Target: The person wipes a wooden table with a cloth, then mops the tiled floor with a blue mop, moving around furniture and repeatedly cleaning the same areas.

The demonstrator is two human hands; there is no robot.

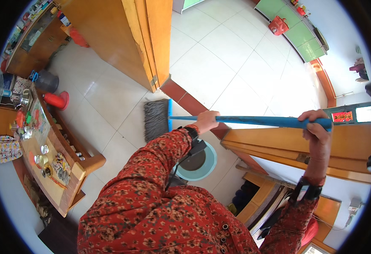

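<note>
A broom with grey bristles and a blue handle stretches across the middle of the view. My left hand grips the handle's lower part, near the broom head. Around the upper end of the handle closes my right hand. The bristles are over the tiled floor, left of the red-brown threshold strip; whether they press on it I cannot tell. Below my left wrist stands a pale blue basin holding murky brown liquid, partly covered by my sleeve.
Wooden door-frame posts flank the threshold. To the left is a wooden tea table with cups, near a red stool-like object and a water jug. A low wooden shelf stands lower right. Green cabinets line the far room.
</note>
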